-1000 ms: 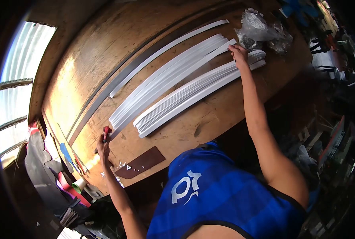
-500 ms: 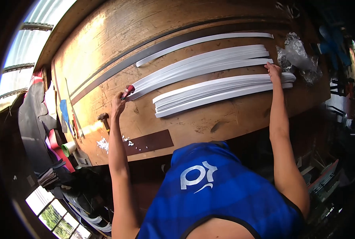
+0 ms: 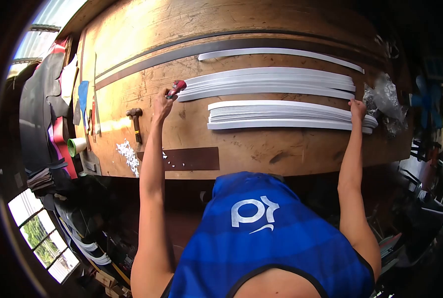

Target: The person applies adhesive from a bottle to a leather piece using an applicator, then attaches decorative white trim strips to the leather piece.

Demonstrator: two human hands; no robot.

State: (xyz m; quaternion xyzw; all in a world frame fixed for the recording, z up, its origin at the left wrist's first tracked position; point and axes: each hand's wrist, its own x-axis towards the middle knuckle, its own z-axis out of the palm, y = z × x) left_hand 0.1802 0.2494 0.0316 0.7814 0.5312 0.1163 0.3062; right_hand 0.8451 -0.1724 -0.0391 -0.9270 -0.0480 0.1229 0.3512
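My left hand (image 3: 162, 105) is closed around a small red hand tool (image 3: 178, 87), whose exact kind I cannot make out. It is at the left end of a fanned row of long white strips (image 3: 266, 82). My right hand (image 3: 358, 109) is at the row's right end, fingers pinched on the tip of the nearest strip. Closer to me lies a thicker stack of white strips (image 3: 281, 114), its right end partly behind my right wrist. Farther back, a single white strip (image 3: 281, 51) lies apart, slightly curved.
A hammer (image 3: 135, 124) lies left of my left arm. White scraps (image 3: 128, 156) are scattered by a dark brown sheet (image 3: 196, 159) at the front edge. Crumpled clear plastic (image 3: 388, 102) lies to the right. A green-rimmed cup (image 3: 76, 145) sits at the left edge.
The view has turned and shifted, so the table and strips appear more level. Both hands stay at the ends of the middle row, the left still with the red tool.
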